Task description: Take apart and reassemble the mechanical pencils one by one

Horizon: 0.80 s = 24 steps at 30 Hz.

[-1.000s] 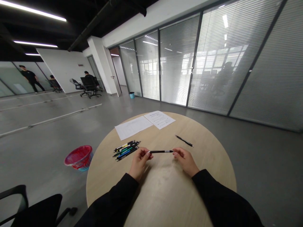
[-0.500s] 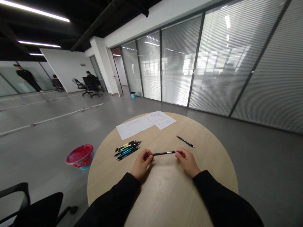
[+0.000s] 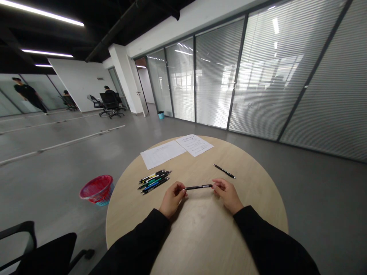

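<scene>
A black pen (image 3: pixel 198 187) with a pale band lies level between my hands, just above the round wooden table (image 3: pixel 200 236). My left hand (image 3: pixel 173 196) pinches its left end, fingers closed. At the other end, the fingertips of my right hand (image 3: pixel 227 194) close on the pen's tip. Beyond my right hand a second black pen (image 3: pixel 224 171) rests slantwise on the tabletop. To the left of my left hand is a pile of several pens (image 3: pixel 154 181), with black, green, blue and yellow parts.
Two printed paper sheets (image 3: pixel 163 153) are at the table's far side. A red-lined waste basket (image 3: pixel 97 189) stands on the floor to the left. A black chair (image 3: pixel 48 252) is at the lower left. Far off, one person (image 3: pixel 30 94) walks and another sits.
My hands stay almost in place, with the right hand's fingers shifted slightly at the pen's end. In the distance, the walking person has moved a little to the left.
</scene>
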{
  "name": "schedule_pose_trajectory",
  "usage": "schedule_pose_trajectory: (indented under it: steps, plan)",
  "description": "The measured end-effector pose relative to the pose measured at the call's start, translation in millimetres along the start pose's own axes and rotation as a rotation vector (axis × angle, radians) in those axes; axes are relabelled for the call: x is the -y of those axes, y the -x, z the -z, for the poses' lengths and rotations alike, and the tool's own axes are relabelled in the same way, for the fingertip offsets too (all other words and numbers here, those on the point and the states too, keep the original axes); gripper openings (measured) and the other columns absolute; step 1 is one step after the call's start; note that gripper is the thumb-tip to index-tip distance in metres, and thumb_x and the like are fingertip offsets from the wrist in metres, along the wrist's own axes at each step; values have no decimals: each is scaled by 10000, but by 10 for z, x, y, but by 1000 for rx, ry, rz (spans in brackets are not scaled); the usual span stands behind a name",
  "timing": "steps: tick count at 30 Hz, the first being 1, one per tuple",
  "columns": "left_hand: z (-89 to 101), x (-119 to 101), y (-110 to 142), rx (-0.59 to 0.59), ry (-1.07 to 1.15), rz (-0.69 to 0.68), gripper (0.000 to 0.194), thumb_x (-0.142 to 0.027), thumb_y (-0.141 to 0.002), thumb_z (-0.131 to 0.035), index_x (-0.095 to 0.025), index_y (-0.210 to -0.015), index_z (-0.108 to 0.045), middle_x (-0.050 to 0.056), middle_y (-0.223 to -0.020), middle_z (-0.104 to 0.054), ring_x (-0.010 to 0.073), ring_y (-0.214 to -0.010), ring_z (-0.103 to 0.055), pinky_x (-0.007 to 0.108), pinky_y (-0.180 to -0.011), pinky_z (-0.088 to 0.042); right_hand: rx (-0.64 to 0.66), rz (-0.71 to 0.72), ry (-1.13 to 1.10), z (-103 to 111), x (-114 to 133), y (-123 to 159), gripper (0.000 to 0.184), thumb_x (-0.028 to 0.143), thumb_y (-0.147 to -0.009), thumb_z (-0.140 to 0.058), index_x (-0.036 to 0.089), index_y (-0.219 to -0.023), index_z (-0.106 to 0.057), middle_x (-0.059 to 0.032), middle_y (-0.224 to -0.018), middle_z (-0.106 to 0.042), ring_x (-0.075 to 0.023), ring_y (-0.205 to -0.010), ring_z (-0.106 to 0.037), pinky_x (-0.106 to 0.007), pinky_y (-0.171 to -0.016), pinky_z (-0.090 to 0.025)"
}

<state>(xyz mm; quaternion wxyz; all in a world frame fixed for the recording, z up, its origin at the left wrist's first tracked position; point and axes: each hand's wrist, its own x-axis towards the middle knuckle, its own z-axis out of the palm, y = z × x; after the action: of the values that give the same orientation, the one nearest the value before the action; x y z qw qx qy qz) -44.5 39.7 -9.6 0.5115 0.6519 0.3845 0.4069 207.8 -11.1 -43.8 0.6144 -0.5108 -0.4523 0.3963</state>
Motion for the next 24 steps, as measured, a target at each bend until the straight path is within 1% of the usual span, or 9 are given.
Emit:
schedule_pose_trajectory:
  steps: [3, 8, 13, 19, 24]
  plan:
    - [-3, 8, -2, -1, 18, 12, 249, -370, -779, -711, -164, -836, -582, 6, -716, -645, 167, -679, -654, 290, -676, -516, -3, -17, -14, -3, -5, -5, 403, 466, -696, -778, 152, -921, -667, -47, -765, -671, -162, -620, -593, -256, -519, -436]
    - [-7, 5, -2, -8, 22, 20, 248, -361, -764, -721, -161, -835, -592, 4, -726, -639, 166, -678, -655, 296, -683, -524, -4, -32, 14, 4, -18, -12, 350, 467, -697, -777, 161, -835, -678, -36, -730, -667, -154, -604, -580, -255, -521, -432]
    - [-4, -1, -1, -5, -5, -1, 226, -361, -787, -686, -166, -845, -590, -3, -725, -631, 156, -677, -639, 284, -685, -511, -20, -41, 26, 2, -16, -9, 348, 472, -688, -778, 165, -820, -683, -28, -709, -665, -157, -595, -588, -252, -511, -427]
    - [-3, 19, -5, -11, 7, -8, 262, -395, -772, -703, -171, -853, -591, -1, -727, -629, 161, -681, -632, 289, -683, -507, -10, -42, 58, 9, -10, -13, 340, 472, -700, -762, 162, -814, -681, -29, -706, -665, -157, -596, -588, -250, -512, -427]
    - [-6, 4, 8, -15, 5, 4, 259, -392, -788, -693, -169, -871, -591, 3, -734, -630, 161, -692, -634, 281, -678, -508, -8, -27, 55, 14, -26, -8, 347, 478, -713, -752, 161, -835, -681, -28, -709, -659, -155, -597, -584, -253, -523, -435]
